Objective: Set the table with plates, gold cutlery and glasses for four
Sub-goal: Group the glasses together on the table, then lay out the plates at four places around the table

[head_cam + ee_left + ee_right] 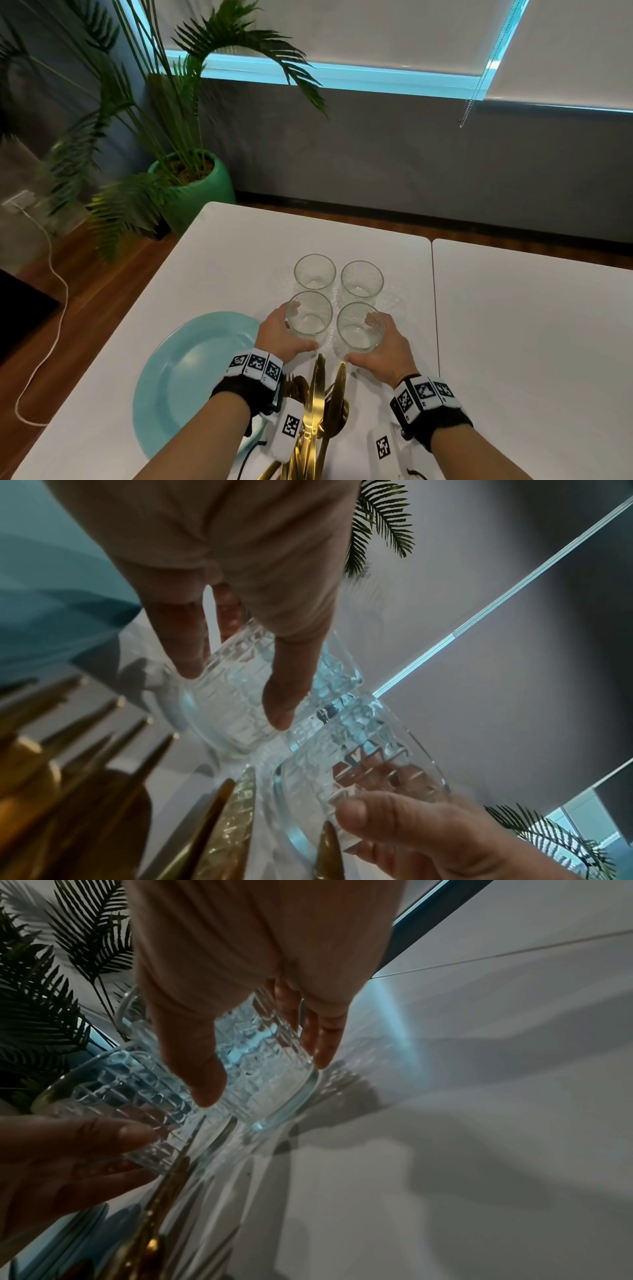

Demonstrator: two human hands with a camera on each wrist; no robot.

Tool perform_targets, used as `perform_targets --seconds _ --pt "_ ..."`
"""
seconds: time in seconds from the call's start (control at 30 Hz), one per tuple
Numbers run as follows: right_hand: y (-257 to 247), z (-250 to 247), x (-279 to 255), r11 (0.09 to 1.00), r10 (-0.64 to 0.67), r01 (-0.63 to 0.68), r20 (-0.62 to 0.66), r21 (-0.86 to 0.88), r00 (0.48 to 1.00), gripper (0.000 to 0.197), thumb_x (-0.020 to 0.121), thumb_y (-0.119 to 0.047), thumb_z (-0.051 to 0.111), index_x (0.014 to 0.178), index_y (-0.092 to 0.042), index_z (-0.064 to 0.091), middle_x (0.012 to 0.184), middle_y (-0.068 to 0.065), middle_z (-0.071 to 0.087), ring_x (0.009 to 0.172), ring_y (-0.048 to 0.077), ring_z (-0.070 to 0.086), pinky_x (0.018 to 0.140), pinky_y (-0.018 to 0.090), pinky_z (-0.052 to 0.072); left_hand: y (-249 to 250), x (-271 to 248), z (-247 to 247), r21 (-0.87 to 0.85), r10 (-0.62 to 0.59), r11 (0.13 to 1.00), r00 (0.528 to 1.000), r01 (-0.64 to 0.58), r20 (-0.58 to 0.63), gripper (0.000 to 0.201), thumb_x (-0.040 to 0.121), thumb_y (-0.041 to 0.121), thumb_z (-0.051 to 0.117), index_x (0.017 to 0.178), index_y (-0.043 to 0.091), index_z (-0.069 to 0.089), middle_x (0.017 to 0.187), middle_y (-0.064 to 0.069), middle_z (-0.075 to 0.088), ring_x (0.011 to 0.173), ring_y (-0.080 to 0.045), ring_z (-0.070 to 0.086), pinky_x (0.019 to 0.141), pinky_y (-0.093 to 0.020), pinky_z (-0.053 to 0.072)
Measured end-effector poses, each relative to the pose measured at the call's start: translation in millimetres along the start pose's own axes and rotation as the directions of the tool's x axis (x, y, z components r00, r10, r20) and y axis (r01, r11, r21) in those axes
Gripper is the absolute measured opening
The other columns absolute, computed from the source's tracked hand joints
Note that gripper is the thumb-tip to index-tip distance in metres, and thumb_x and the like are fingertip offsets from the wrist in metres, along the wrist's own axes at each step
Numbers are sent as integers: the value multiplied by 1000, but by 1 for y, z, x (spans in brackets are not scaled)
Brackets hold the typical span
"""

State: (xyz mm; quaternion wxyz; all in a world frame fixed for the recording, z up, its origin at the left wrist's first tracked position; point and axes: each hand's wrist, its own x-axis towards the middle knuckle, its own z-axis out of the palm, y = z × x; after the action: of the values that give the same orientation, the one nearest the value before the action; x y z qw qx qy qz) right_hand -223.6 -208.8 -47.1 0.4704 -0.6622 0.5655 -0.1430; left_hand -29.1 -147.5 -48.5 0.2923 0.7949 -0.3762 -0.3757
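1. My left hand [286, 337] was wrapped round the near-left glass [309, 317], just below the centre of the head view: thumb on the near wall, fingers curled round the left side, as the left wrist view showed too.
2. My right hand [383, 349] held the near-right glass [360, 327] the same way, thumb on the near side and fingers [325, 1039] round the outer wall. Both glasses appeared to stand upright on the white table [513, 342], though I could not tell whether their bases had left it.
3. The relation that mattered: each held glass stood directly ahead of its own hand, long axis vertical, mouth up, and the pair stood just beside each other with a narrow gap between.
4. Behind them, higher in the frame, the far-left glass [314, 272] and far-right glass [361, 279] stood close to the held pair, so I judged that a straight lift, or a pull down the frame, would clear them better than a push forward.
5. The gold cutlery [317, 411] stood bunched between my wrists at lower centre, points towards the glasses; a low pull back risked catching it.
6. The blue plate [178, 373] lay at lower left, beside my left wrist; no place had been laid yet, so the task looked barely begun.
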Motion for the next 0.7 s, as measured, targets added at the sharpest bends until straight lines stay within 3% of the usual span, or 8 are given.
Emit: perform_targets --seconds 0.4,0.5,0.6,0.7 --pt "0 2 1 1000 24 -23 18 -6 1000 93 55 -23 90 132 -19 39 129 -2 53 119 17 51 90 17 37 3 -1 2 -8 -22 1000 1000 22 12 88 59 19 86 135 19 41 132 -3 54 119 -22 51 92 -25 42" --pt "0 -2 0 999 39 -39 47 2 998 98 56 -19 90 137 -20 35 131 -3 50 121 16 48 92 18 39 4 -5 -1 -7 -48 999 999 49 20 99 58 18 87 140 16 33 138 -5 48 124 -23 48 99 -31 43" --pt "-1 -11 -1 994 101 -97 96 -46 990 100 59 -9 86 141 -20 31 136 5 48 123 22 47 100 31 44 5 -11 -14 -30 -72 997 997 73 21 108 58 17 88 145 13 24 144 -8 41 130 -24 43 105 -35 41" --pt "-9 -27 -9 966 201 -188 64 -175 977 86 71 2 74 143 -13 31 136 15 48 124 26 48 100 30 41 2 -18 -43 -1 -67 998 997 67 -35 98 63 18 85 144 12 29 143 -10 43 128 -25 45 105 -36 41"
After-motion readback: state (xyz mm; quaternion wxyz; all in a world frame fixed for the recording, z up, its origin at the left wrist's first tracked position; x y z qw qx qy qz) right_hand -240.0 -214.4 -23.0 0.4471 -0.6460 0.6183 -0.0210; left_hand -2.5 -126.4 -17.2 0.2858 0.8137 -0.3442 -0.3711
